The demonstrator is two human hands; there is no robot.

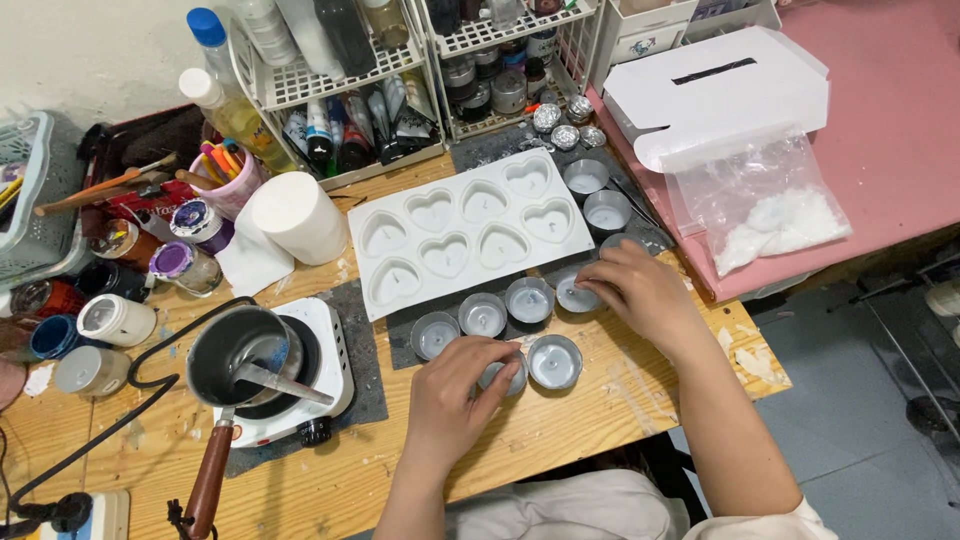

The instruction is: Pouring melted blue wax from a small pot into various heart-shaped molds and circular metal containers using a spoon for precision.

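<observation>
Head view shows the left hand (pixel 455 395) closed in a fingertip grip on a small metal tealight cup (pixel 503 375) near the front of the wooden worktop (pixel 560 430), while the right hand (pixel 640 290) pinches another wax-filled cup (pixel 575 293) in the row below the white heart mould (pixel 470 230). If the wax is soft, tilting or squeezing either thin cup could slop or dent it, and a forearm could nudge the neighbouring cup (pixel 555 362).
</observation>
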